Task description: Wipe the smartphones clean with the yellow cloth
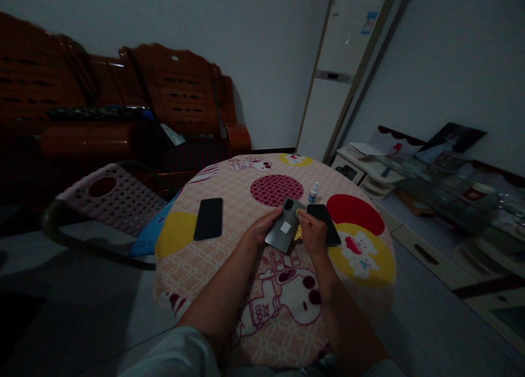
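- The grey phone (280, 237) is above the near middle of the worktop (238, 199), back side up and tilted, its camera end pointing away from the person; a pale label shows on its back.
- The left hand (262, 227) has its grip closed around the left edge of the grey phone; the fingers underneath are hidden.
- The right hand (314, 235) has its grip pinched nearly closed on a small yellow cloth (298, 234), at the right side of the grey phone's back near the camera end.
- A dark phone (330, 227) lies flat to the right, partly hidden by the right hand.
- A black phone (209, 218) lies face up on the left, well apart from both hands.
- A small white bottle (313, 193) with a blue-marked label stands upright just beyond the dark phone.
- A patterned tablecloth (192, 267) with cartoon figures and coloured circles covers the worktop.
- A pink woven chair (118, 199) stands at the left, near the worktop, with wooden seating (176, 93) behind it.
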